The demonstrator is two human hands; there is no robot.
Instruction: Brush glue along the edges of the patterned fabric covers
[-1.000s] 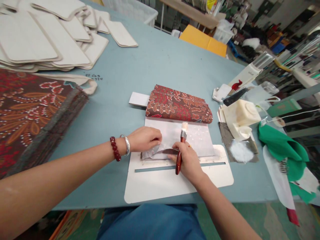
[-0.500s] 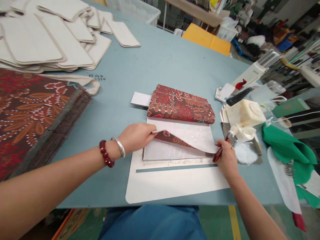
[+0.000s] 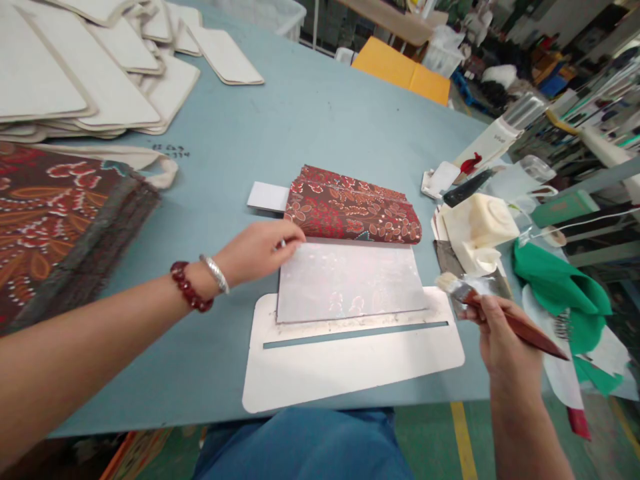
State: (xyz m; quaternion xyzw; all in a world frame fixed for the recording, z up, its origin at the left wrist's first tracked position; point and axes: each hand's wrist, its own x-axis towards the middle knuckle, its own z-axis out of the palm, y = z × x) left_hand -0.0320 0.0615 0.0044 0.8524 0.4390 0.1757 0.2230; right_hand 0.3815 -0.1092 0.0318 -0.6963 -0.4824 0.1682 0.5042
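My left hand (image 3: 263,250) pinches at the left edge where the folded patterned fabric (image 3: 355,207) meets a pale sheet (image 3: 350,280); what lies between the fingertips is too small to make out. My right hand (image 3: 507,333) is closed round the reddish-brown handle of a brush (image 3: 470,293), whose pale bristles point left. Below the sheet lies a white board (image 3: 350,367) with a long narrow slot. A white strip (image 3: 267,197) sticks out left of the folded fabric.
Patterned fabric (image 3: 55,220) is stacked at the left, below cream padded pieces (image 3: 115,93). At the right are a cream plastic container (image 3: 483,223), green cloth (image 3: 560,287) and a white dispenser (image 3: 493,143). A yellow folder (image 3: 400,70) lies at the far edge.
The lifted flap is folded back, and more of the pale sheet shows. My left hand has moved up and left. My right hand has moved right with the brush, off the sheet's corner.
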